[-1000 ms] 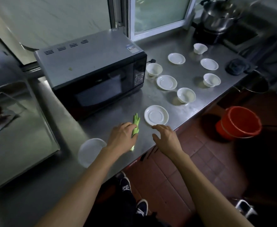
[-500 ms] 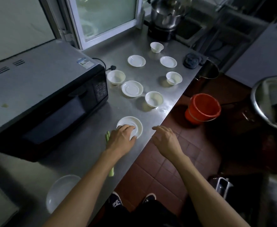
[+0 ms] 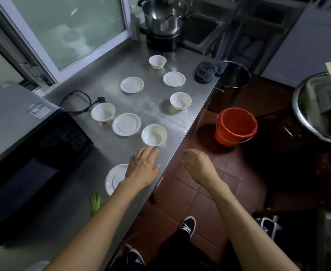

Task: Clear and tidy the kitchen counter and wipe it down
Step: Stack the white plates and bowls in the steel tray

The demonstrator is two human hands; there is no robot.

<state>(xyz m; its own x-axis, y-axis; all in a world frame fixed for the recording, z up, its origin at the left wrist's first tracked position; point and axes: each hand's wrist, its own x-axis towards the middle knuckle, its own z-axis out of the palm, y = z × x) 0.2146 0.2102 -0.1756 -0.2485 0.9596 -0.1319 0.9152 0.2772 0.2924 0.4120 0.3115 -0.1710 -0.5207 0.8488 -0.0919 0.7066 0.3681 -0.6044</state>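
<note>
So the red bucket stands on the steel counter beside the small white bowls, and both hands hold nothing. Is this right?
Not quite. The red bucket stands on the tiled floor below the counter edge, as the head view shows. The left hand and right hand do hold nothing.

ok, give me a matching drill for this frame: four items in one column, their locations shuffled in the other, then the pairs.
Items:
1. orange plastic bucket
2. crumpled grey cloth
3. green plastic utensil
4. lidded steel pot

Places:
A. far counter corner, by the edge
B. on the tiled floor
C. on the black burner by the window
D. on the counter beside the left forearm

Pairs: 1-B, 2-A, 3-D, 4-C
</note>
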